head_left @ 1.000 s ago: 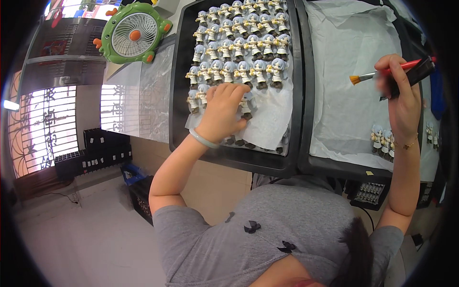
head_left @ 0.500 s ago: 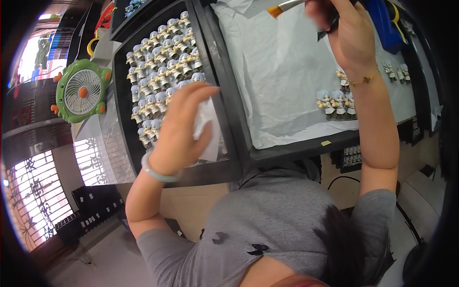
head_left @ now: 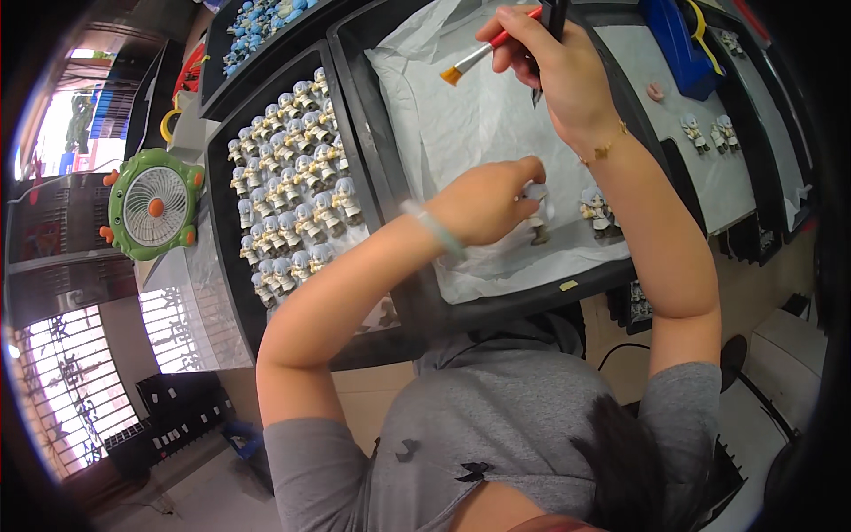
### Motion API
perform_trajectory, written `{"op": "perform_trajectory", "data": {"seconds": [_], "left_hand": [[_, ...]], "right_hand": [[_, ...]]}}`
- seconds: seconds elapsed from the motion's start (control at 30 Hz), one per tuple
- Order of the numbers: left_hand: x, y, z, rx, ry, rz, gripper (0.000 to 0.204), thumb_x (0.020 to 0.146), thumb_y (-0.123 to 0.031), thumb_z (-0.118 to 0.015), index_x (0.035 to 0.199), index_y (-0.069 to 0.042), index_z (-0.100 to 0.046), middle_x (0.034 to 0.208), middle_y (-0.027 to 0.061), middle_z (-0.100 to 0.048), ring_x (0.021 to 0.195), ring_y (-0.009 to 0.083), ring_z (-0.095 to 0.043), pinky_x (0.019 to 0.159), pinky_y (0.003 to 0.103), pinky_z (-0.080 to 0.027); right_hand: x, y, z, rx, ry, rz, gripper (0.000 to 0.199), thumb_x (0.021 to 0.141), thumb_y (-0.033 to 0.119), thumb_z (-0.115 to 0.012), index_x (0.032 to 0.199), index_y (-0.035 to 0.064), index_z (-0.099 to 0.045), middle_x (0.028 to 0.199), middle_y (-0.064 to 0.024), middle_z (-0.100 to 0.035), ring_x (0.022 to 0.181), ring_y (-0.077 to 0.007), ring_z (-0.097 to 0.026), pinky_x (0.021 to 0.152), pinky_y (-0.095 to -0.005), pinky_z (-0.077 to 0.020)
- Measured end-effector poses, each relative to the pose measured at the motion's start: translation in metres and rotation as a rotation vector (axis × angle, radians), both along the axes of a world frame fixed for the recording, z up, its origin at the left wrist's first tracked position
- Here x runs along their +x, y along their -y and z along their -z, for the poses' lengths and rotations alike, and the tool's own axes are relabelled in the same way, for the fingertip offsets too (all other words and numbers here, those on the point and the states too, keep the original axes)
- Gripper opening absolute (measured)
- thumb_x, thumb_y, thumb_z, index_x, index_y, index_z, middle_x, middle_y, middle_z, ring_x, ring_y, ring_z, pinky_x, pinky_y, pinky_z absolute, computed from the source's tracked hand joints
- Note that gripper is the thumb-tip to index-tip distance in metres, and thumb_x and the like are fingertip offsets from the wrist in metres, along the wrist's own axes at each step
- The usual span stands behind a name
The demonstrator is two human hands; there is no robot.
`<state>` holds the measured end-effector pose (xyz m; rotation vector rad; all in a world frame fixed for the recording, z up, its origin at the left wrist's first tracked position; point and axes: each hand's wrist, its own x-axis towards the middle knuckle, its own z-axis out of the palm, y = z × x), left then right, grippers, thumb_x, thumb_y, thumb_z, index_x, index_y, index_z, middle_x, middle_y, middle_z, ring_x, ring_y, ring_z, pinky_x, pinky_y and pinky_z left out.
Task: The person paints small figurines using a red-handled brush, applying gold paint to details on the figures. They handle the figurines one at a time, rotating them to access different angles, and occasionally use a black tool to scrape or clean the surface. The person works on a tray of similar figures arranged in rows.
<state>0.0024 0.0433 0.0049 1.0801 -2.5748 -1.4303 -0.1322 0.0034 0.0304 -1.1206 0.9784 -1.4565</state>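
My left hand (head_left: pixel 492 202) is over the paper-lined tray, fingers closed on a small figurine (head_left: pixel 534 227) with pale blue-grey hair; motion blurs it. Farther back, my right hand (head_left: pixel 563 75) grips a paintbrush (head_left: pixel 472 60) with a red handle, silver collar and orange-brown bristles. A black slim tool (head_left: pixel 553 19) is in the same hand; its kind is unclear. Close to my right forearm, another figurine (head_left: pixel 596 213) stands on the white paper (head_left: pixel 443 133); the forearm partly hides that spot. On the left, a black tray (head_left: pixel 368 160) holds rows of similar figurines (head_left: pixel 301 155).
A green fan (head_left: pixel 152 206) stands at the left. Behind the figurine tray sits a tray of blue pieces (head_left: pixel 257 31). At the right, several figurines (head_left: pixel 709 135) stand on a white-lined tray, beside a blue tape dispenser (head_left: pixel 678 49) with a yellow ring.
My left hand has moved right from the figurine tray to the paper-lined tray, now with a figurine in it. My right hand still holds the brush. The view has shifted slightly.
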Motion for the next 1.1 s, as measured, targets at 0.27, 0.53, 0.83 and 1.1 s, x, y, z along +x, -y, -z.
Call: {"op": "perform_trajectory", "data": {"seconds": [0.27, 0.53, 0.83, 1.1], "left_hand": [[0.130, -0.047, -0.026, 0.936, -0.898, -0.677, 0.078, 0.065, -0.026, -0.057, 0.130, -0.004, -0.022, 0.106, 0.0074, -0.045, 0.078, 0.0169, -0.040, 0.068, 0.025, -0.030], [0.146, -0.063, -0.035, 0.513, -0.887, -0.506, 0.090, 0.056, 0.003, -0.059, 0.130, -0.018, -0.013, 0.124, 0.0153, -0.034, 0.099, 0.0260, -0.048, 0.079, 0.032, -0.039], [0.148, -0.066, -0.023, 0.684, -1.027, -0.422, 0.089, 0.055, 0.009, -0.060, 0.128, -0.020, -0.016, 0.124, 0.0159, -0.034, 0.105, 0.0281, -0.048, 0.079, 0.030, -0.040], [0.150, -0.067, -0.013, 0.334, -0.864, -0.377, 0.078, 0.060, 0.006, -0.059, 0.126, -0.018, -0.024, 0.123, 0.0159, -0.035, 0.120, 0.0271, -0.033, 0.092, 0.037, -0.032]], "right_hand": [[0.027, -0.033, -0.015, -0.151, -0.180, -0.184, 0.028, 0.087, 0.024, -0.045, 0.080, 0.0023, -0.060, 0.058, -0.0006, -0.052, 0.051, -0.0017, -0.040, 0.046, -0.0158, -0.0268], [0.042, -0.043, -0.011, -0.055, -0.300, -0.222, 0.028, 0.087, 0.023, -0.043, 0.078, 0.0018, -0.060, 0.055, 0.0001, -0.052, 0.050, -0.0015, -0.040, 0.046, -0.0156, -0.0266], [0.043, -0.042, -0.007, -0.062, -0.341, -0.226, 0.029, 0.088, 0.021, -0.041, 0.078, 0.0000, -0.059, 0.059, -0.0013, -0.052, 0.053, -0.0027, -0.044, 0.047, -0.0161, -0.0269], [0.042, -0.043, -0.007, -0.064, -0.332, -0.255, 0.030, 0.088, 0.023, -0.041, 0.080, 0.0007, -0.059, 0.058, -0.0019, -0.053, 0.053, -0.0035, -0.046, 0.049, -0.0155, -0.0284]]}}
